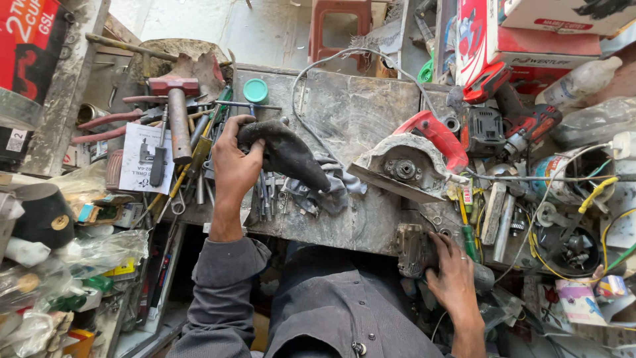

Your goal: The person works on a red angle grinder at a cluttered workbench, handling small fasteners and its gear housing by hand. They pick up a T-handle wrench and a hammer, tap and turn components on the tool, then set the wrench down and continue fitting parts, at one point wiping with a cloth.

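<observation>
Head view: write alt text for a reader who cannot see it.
Seen from above, the left hand grips a dark grimy rag on a cluttered metal workbench, while the right hand holds a grey tool body at its near edge. A red circular saw lies between hand tools.

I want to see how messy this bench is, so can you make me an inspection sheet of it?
Surface: grey metal worktop, scratched and dusty.
Job's things: dark dirty tool housing, gripped at one end; grey metal tool part at the bench's near edge.
Clutter: red circular saw, red-headed hammer, pliers, red cordless drill, teal cap, loose bits and spanners.
Hands: left hand closed on the housing; right hand resting on the metal part.
Cables: grey cord looping over the worktop; yellow wires.
Surroundings: red stool, cardboard boxes, plastic bags.
</observation>
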Demonstrator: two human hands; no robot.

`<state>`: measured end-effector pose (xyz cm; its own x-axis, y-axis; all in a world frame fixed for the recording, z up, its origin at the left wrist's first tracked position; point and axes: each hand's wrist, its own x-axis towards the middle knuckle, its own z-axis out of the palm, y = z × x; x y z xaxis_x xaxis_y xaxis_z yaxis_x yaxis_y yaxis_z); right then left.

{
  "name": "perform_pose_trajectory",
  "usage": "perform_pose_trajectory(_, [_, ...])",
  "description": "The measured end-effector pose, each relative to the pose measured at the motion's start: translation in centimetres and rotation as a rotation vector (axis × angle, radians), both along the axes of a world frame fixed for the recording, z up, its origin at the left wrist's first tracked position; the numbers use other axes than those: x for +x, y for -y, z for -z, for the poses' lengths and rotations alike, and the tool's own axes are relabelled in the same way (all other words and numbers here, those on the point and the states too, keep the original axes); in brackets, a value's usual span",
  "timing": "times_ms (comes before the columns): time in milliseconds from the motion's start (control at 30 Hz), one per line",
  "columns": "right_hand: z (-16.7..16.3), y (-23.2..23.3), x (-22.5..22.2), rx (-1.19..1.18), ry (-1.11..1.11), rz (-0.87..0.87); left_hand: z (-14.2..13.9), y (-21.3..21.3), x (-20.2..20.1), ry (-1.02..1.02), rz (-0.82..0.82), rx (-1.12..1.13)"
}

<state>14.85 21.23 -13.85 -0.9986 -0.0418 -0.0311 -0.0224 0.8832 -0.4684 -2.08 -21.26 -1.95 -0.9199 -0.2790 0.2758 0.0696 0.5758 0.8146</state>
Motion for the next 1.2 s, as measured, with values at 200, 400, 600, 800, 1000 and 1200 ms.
perform_pose_trajectory(200, [-0.6, 0.1, 0.3, 0.031, -0.029, -0.023, -2.2, -1.0, 3.7, -0.049, 0.013, 0.011])
perform_pose_trajectory(400, [-2.2, 1.4, -1.1, -0.098, -0.043, -0.062, -7.7, 1.4, 14.5, 0.029, -0.212, -0.41])
perform_pose_trajectory(600, [-4.5, 8.5, -2.1, -0.612, 0.237, -0.213, -4.1, 0.2, 17.3, 0.177, -0.149, -0.073])
perform_pose_trajectory(800, [-3.0, 17.2, -4.2, -0.713, 0.096, -0.685, 2.6, -5.5, 16.3, 0.344, 0.145, 0.163])
perform_pose_trajectory(1000, [2.8, 15.5, -3.4, -0.379, 0.341, -0.628, 3.2, -3.7, 16.6, 0.545, 0.278, 0.126])
perform_pose_trajectory(1200, [14.3, 12.0, 0.8, -0.224, 0.434, -0.43, 3.6, -2.2, 16.9, 0.412, 0.095, 0.122])
